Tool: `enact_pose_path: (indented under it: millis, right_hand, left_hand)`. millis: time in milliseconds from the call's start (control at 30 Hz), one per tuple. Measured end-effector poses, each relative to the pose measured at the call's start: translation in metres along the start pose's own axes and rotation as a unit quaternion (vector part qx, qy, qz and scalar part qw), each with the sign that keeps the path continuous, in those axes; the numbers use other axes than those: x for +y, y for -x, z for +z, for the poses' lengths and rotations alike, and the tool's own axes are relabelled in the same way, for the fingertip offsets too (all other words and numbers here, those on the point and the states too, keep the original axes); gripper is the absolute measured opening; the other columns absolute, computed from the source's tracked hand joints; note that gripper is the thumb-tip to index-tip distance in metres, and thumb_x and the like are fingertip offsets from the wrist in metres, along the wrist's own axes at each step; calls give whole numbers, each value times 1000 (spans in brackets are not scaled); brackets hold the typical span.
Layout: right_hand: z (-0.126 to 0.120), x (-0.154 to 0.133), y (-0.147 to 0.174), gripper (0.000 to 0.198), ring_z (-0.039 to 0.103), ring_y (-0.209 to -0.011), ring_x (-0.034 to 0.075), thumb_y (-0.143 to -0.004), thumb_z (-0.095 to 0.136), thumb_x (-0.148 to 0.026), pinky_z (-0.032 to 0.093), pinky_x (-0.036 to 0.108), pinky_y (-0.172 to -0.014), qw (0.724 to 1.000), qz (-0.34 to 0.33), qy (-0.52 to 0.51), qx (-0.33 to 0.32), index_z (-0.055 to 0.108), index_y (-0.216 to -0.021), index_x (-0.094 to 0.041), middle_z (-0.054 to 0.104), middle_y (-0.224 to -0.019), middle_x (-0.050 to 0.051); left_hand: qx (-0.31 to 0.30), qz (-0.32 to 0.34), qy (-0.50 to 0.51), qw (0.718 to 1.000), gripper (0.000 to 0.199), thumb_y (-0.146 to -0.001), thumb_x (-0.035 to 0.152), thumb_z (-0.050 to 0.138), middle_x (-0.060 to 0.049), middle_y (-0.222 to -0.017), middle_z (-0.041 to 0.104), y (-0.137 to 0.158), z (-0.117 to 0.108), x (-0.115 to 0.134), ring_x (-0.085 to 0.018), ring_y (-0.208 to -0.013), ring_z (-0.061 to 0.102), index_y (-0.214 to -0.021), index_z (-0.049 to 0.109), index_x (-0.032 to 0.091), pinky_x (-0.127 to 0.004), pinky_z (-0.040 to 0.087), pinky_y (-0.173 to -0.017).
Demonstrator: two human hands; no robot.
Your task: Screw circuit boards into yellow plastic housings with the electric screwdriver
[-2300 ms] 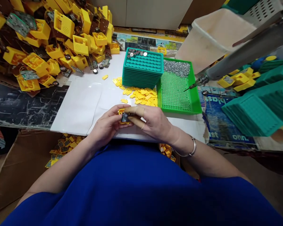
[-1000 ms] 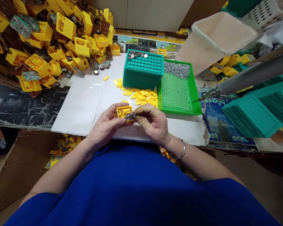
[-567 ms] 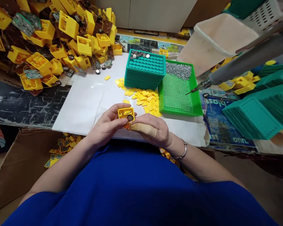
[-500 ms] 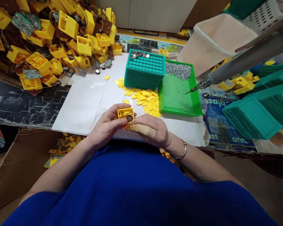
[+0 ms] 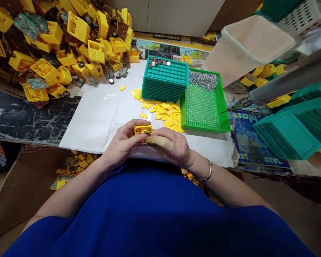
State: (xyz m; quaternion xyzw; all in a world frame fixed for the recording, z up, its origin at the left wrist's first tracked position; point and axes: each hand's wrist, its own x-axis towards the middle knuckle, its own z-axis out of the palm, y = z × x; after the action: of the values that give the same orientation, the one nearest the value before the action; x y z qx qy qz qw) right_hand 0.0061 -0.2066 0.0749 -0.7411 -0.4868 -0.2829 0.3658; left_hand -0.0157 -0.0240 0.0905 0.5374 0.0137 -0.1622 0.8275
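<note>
A small open yellow plastic case [image 5: 143,128] is held over the front of the white-covered table. My left hand [image 5: 124,141] is closed around its left side, thumb along the near edge. Against the near right side of the case, my right hand [image 5: 169,144] is closed, with tan covers on its fingers. The fingertips of both hands meet at a dark round part, like a small speaker [image 5: 148,134], mostly covered by the fingers. Just beyond the hands lie loose flat yellow pieces [image 5: 168,114].
Teal trays [image 5: 164,87] stand stacked behind the yellow pieces, button cells on top. A green basket [image 5: 224,117] holds many screws [image 5: 204,79]. An electric screwdriver [image 5: 267,91] hangs at right. Yellow cases with wires and circuit boards [image 5: 45,69] are heaped at left.
The case has tipped, so less of its inside and the round part shows. My right fingers have shifted slightly left and up over it. The hanging screwdriver has swung to the right.
</note>
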Motion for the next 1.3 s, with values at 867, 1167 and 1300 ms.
enact_pose_path:
  millis: [867, 1167, 1300]
  right_hand:
    - [-5, 9, -30, 31, 61, -85, 18, -101, 42, -28, 49, 30, -79, 945, 232, -40, -228, 66, -116, -15, 65, -92, 9]
    - [3, 9, -21, 16, 60, -79, 14, -95, 56, -23, 49, 27, -74, 958, 239, -84, -133, 71, -99, -18, 63, -85, 4]
    - [11, 6, -14, 7, 59, -87, 13, -91, 63, -21, 51, 28, -78, 957, 259, -126, -44, 70, -93, -20, 57, -95, 4]
  left_hand:
    - [3, -67, 113, 991, 34, -72, 16, 60, -8, -105, 70, -7, -7, -5, -26, -104, 65, -104, 70, 14, -42, 61, -85]
    - [2, -61, 99, 993, 40, -69, 15, 63, -7, -117, 69, -8, -10, -11, -28, -109, 64, -109, 70, 17, -47, 57, -94]
    - [-16, -36, 78, 996, 41, -73, 16, 64, -5, -119, 69, -7, -11, -15, -26, -109, 65, -114, 69, 21, -44, 57, -93]
